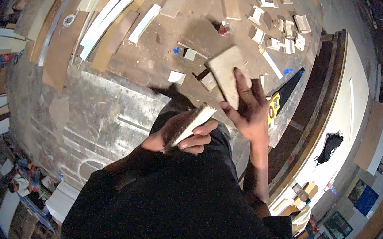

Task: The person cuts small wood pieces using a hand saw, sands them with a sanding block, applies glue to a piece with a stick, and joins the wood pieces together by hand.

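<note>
My left hand is closed around a narrow piece of wood, pale along one face and rough and dark along its edge. In my right hand is a flat, roughly square wooden board, gripped at its near right side with the thumb and fingers. The two pieces are held close together but apart, in front of my body. Beyond the board, a small wood block shows partly on the work surface. A handsaw with a yellow handle lies just right of my right hand.
Several small wooden assemblies stand at the upper right, near a red-and-white can. Long boards and strips lie at the upper left. A long bench on the right carries a black cloth-like bundle. Another person is at lower left.
</note>
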The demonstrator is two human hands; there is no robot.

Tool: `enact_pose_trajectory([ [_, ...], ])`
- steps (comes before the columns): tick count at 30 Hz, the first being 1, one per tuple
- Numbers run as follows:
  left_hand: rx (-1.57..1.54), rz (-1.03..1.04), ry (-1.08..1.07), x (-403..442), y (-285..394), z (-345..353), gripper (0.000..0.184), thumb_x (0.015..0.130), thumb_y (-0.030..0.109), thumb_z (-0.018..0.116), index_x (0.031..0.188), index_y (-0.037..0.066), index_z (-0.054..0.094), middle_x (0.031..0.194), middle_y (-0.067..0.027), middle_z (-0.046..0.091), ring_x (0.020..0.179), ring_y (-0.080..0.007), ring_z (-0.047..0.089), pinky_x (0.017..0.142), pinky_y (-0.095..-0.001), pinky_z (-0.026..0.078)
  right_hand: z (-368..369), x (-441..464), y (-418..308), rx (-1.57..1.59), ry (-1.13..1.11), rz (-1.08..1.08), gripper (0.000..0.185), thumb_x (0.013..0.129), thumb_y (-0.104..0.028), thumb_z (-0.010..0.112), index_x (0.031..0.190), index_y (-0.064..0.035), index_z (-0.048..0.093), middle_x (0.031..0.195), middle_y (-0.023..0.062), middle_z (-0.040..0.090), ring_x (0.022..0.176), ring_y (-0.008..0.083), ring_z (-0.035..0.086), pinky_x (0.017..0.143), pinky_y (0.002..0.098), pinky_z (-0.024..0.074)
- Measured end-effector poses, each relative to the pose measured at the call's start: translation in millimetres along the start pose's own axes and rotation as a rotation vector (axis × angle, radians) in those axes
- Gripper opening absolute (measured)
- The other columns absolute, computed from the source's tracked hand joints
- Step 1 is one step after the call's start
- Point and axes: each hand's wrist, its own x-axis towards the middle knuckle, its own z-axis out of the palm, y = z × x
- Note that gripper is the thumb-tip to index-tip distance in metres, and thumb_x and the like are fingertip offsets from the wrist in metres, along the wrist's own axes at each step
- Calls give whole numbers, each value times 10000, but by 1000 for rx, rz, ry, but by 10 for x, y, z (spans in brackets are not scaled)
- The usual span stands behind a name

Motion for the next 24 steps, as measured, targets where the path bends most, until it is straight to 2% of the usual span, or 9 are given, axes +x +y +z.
enact_pose_trajectory([
  [4,10,-2,-21,-7,46,-19,437,1093,474,375,1094,90,583,777,-50,474,476,-153,481,413,-279,346,-19,-236,-74,106,20,20,902,741,-391,796,1475,37,493,1148,233,628,1023,295,614,927,396,485],
  [6,80,-42,-51,-18,11,-51,436,1088,482,386,1108,95,586,771,-50,460,479,-147,473,413,-270,345,54,-260,-100,239,108,-85,861,702,-258,840,1454,22,527,1054,181,617,941,262,604,828,346,493],
  [12,546,5,315,-85,-94,84,380,1062,468,440,1227,126,448,811,-53,496,496,-136,500,418,-259,402,150,-360,-21,309,171,-30,835,735,-177,846,1472,25,507,944,122,569,860,196,541,779,296,470],
  [14,613,42,398,-88,-141,161,365,1071,420,433,1173,80,518,833,-67,548,524,-159,570,449,-285,464,158,-462,46,363,266,4,836,736,-200,845,1466,30,510,948,127,572,858,199,542,772,297,468],
  [16,1037,41,736,-45,-180,396,453,1063,459,453,1073,28,591,856,-98,619,582,-190,654,490,-309,524,160,-555,110,416,342,20,848,726,-224,848,1463,30,513,946,130,575,845,210,546,762,306,471],
  [18,1085,32,802,-61,-177,450,510,1061,469,465,1004,-9,635,814,-112,665,634,-196,699,537,-319,563,19,-728,140,96,204,17,862,692,-243,863,1447,19,538,937,138,582,838,246,568,773,326,486],
  [20,1396,55,874,-63,-164,454,484,1069,442,471,1024,-18,616,751,-103,670,617,-181,694,553,-318,567,38,-873,238,187,184,-101,788,678,-238,872,1391,-21,613,971,164,630,855,268,610,767,357,510],
  [22,1587,-29,741,-63,-212,400,425,1078,381,471,1026,-29,572,759,-126,684,662,-197,699,608,-357,538,61,-890,218,235,48,-87,751,674,-214,889,1370,-74,643,1015,185,664,828,299,633,730,375,535],
  [24,2145,218,471,-39,-289,244,391,1079,356,465,1068,-25,556,800,-133,689,722,-198,698,653,-367,522,23,-874,107,299,-11,43,730,670,-199,900,1353,-104,663,1041,194,682,814,321,646,711,383,550],
])
